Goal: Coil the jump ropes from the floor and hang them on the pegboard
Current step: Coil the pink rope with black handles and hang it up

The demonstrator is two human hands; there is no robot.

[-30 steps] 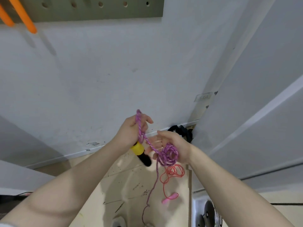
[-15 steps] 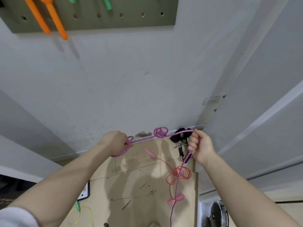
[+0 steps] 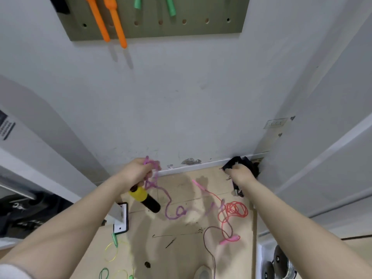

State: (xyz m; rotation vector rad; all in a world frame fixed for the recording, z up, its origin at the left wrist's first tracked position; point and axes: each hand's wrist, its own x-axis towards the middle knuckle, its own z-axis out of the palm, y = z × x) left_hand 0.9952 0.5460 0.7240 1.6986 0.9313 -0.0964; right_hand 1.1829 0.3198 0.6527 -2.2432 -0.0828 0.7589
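My left hand (image 3: 138, 172) grips a bunch of purple jump rope (image 3: 171, 210) together with its yellow and black handle (image 3: 145, 199), which points down and to the right. The rest of the rope hangs in loose blurred loops and trails to the floor. My right hand (image 3: 240, 174) is out by the wall corner with no rope seen in it; its fingers are hidden behind the back of the hand. The olive pegboard (image 3: 201, 31) hangs high on the wall, carrying orange handles (image 3: 118, 29) and green handles (image 3: 170, 8).
A red rope (image 3: 236, 210) with pink handles (image 3: 229, 239) lies coiled on the wooden floor. A yellow-green rope (image 3: 111, 252) lies at the lower left. A black bundle (image 3: 236, 162) sits in the corner, metal pans (image 3: 281, 264) at the lower right, a white plate (image 3: 120, 218) by the left wall.
The rope stretched between both hands has left my right hand and dropped into loose loops. The yellow and black handle shows again under my left hand. My view tilted up the pegboard.
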